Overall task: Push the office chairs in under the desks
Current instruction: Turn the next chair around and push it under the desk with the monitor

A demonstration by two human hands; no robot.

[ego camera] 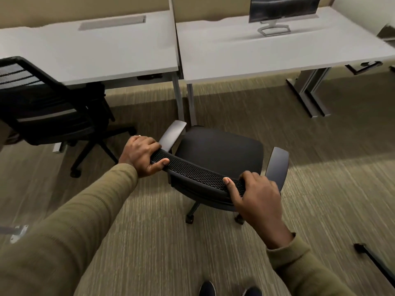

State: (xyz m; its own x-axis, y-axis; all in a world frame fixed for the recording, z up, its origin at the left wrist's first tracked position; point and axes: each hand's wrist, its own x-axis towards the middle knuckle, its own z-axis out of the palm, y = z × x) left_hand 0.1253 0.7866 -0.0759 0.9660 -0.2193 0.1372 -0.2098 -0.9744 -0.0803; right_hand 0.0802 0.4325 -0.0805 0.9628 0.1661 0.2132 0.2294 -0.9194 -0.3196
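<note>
I see both hands on the chair (218,150) backrest top: left hand (141,155) wrapped round its left end, right hand (256,195) round the right (thumbs on the mesh). Chair stands on carpet (320,167), near the right desk (256,54), not under it. Second chair (42,103) at left desk (96,52).

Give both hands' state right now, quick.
Left hand: closed, gripping the left end of the chair backrest.
Right hand: closed, gripping the right end of the same backrest.
</note>
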